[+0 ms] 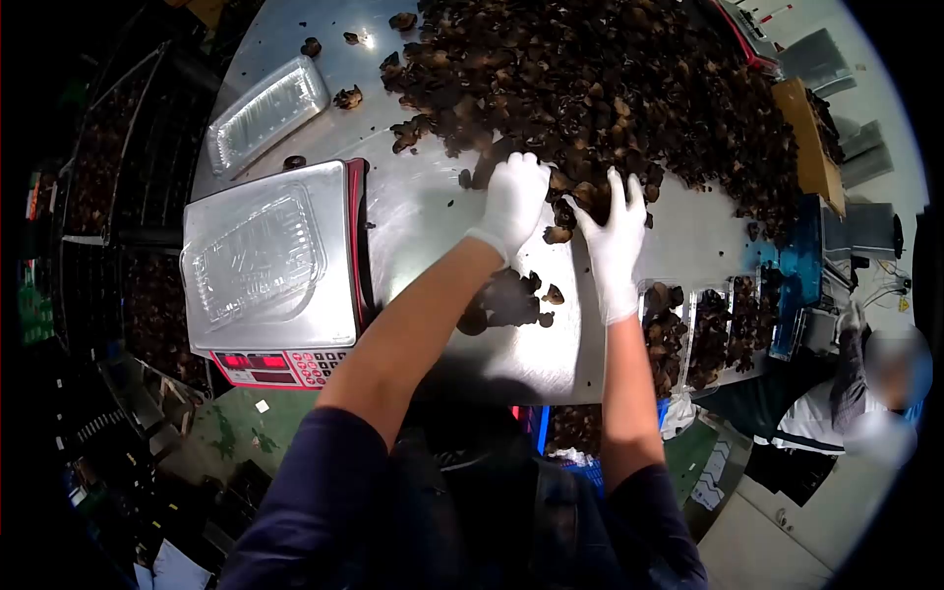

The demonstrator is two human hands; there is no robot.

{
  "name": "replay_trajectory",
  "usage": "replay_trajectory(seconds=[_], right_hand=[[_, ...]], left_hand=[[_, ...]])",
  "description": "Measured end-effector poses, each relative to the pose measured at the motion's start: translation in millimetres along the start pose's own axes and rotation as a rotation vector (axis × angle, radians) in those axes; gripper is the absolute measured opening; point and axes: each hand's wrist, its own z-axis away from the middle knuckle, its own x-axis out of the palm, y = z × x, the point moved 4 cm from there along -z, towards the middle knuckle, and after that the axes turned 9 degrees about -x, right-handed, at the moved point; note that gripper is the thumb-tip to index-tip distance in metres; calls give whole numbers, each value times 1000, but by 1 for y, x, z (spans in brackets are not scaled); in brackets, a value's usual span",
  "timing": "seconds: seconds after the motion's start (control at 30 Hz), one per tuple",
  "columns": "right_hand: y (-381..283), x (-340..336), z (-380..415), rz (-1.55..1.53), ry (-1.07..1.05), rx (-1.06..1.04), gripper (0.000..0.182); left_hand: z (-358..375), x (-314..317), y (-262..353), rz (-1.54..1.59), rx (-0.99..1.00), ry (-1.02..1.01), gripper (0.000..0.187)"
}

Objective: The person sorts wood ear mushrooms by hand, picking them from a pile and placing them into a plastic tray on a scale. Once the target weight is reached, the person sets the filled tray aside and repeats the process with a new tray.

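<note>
My left hand (514,205), in a white glove, is at the near edge of a large pile of dark brown mushroom-like pieces (590,88). Its fingers are curled together, and what they hold, if anything, is hidden. To its right my right hand (616,236), also gloved, has its thumb and fingers spread around the pile's edge, touching or just above some pieces. A small group of loose pieces (511,300) lies on the metal table (423,197) between my forearms. An empty clear plastic tray (258,258) rests on the scale (339,226) at the left.
Another clear tray (267,116) lies behind the scale. Filled clear trays (710,339) stand in a row at the right, beside a blue container (801,275). A cardboard box (808,143) is at the far right. Another person (826,413) is beyond the table's right end.
</note>
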Motion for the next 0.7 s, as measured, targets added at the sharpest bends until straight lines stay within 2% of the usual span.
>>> replay_trajectory(seconds=[0.03,0.07,0.1,0.17,0.2,0.23,0.3,0.37,0.43,0.5,0.57,0.63,0.7], right_hand=[[-3,6,-17,28,-71,57,79],[1,19,-29,60,-171,68,84],[9,31,-32,31,-151,22,79],[23,44,-30,70,-178,39,58],[28,40,-25,-14,-47,38,32],[36,39,-17,-156,93,14,18],[35,19,3,-215,178,-13,10],[29,-2,30,-274,169,2,8],[21,-12,65,-322,54,126,5],[6,-18,88,-377,19,32,8],[-16,-24,86,-134,59,-103,23],[-36,-20,64,-57,71,-193,25],[-49,4,42,10,-80,-272,26]], left_hand=[[-6,5,0,-49,18,-15,29],[-9,4,2,-159,63,118,8],[-9,7,0,-166,68,109,8],[-9,2,-9,3,5,18,17],[0,-11,-13,181,-11,122,15],[8,-24,-17,256,-36,163,13],[34,-55,-23,441,-180,47,14],[73,-76,-28,465,-174,180,16],[116,-78,-36,480,-260,58,21],[151,-73,-40,439,-229,27,23],[168,-72,-38,398,-192,-4,25],[176,-66,-36,376,-255,-109,28],[176,-66,-35,375,-235,-96,35]])
